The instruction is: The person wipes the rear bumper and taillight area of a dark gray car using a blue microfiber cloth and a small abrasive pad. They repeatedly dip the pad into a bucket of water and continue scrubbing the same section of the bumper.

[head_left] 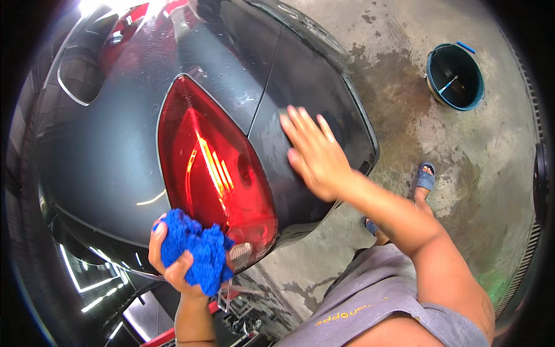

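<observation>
A dark grey car (104, 162) fills the left and middle, with a pointed red tail light (202, 156) set in its rear corner. My left hand (180, 270) is closed around a bunched blue microfibre cloth (193, 246), held at the lower end of the tail light. To the right of the light, my right hand (317, 153) lies flat on the body panel (274, 144), fingers stretched out. A small pale edge shows by its index finger; what it is I cannot make out. Water drops dot the paint above the light.
At the upper right, a dark bucket (430, 75) with a blue-gripped handle stands on the stained, partly wet concrete floor (474, 150); a thin light-blue stick lies inside. My sandalled foot (425, 176) is near the car's corner. Assorted gear (245, 327) sits at the bottom.
</observation>
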`<state>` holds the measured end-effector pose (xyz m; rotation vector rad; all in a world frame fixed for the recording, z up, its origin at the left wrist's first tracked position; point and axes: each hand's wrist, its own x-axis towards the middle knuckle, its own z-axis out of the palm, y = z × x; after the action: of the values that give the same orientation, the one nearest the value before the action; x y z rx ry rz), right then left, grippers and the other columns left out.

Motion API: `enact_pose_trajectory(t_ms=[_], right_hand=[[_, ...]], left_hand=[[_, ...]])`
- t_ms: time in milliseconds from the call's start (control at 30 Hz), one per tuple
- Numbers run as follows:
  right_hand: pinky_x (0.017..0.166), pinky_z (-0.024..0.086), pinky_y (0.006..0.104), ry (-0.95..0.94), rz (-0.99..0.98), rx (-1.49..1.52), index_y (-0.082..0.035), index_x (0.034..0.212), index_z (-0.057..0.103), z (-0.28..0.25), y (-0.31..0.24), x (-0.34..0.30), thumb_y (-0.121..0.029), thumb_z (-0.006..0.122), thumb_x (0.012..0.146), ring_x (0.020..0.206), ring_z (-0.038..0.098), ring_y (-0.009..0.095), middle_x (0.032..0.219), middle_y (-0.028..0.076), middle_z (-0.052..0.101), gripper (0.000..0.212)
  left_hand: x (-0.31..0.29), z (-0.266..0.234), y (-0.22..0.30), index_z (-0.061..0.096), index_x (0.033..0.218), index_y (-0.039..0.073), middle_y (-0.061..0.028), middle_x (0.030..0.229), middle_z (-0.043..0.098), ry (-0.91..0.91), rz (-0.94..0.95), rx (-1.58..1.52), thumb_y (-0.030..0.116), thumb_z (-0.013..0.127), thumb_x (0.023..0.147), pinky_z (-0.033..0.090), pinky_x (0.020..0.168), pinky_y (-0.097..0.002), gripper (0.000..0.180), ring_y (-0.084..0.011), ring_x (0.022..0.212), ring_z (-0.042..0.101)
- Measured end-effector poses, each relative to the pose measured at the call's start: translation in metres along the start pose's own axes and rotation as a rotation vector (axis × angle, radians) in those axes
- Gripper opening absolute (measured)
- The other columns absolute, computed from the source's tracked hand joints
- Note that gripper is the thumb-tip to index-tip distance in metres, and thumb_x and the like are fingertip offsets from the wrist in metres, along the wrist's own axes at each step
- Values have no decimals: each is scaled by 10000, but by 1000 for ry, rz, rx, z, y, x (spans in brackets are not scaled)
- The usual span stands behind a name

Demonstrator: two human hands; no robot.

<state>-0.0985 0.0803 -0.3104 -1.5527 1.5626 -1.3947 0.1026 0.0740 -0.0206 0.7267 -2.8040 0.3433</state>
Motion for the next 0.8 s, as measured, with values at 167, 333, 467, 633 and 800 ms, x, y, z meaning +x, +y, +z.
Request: enact_pose_trajectory(t_ms=[167,333,467,633,800], right_hand=[[1345,169,622,4,-42,-112,-7,1719,321,4,-43,-48,-376,489,1137,1681,207,457,1797,261,267,709],[1348,103,642,2,-85,-167,-6,1735,278,55,-91,-116,-374,559,1088,1693,166,460,1809,261,237,796],[1358,132,601,187,113,-138,-65,1738,296,33,-81,-31,-312,348,1189,1690,197,420,1807,226,269,604],[1358,88,599,264,39,-91,-82,1756,278,105,-131,-164,-348,345,1186,1708,153,407,1829,209,227,633],[1365,86,590,267,-25,8,-130,1741,339,51,-93,-83,-385,290,1212,1712,162,357,1832,168,250,589]], left_hand=[[7,-10,0,538,1203,156,-284,1369,626,45,93,-23,266,982,729,594,991,-581,658,-488,1248,644],[9,-30,-4,605,1049,122,-202,1278,655,100,94,-107,303,993,604,567,919,-555,618,-445,1124,669],[32,-24,17,596,1011,80,-156,1092,628,125,135,-33,256,946,629,576,825,-511,547,-387,992,694],[18,-34,15,655,1031,61,-168,1057,639,146,117,-17,342,919,666,586,839,-523,531,-408,981,704],[21,-30,28,705,1185,26,-251,1149,692,258,107,29,409,927,682,590,905,-565,670,-479,1035,711]])
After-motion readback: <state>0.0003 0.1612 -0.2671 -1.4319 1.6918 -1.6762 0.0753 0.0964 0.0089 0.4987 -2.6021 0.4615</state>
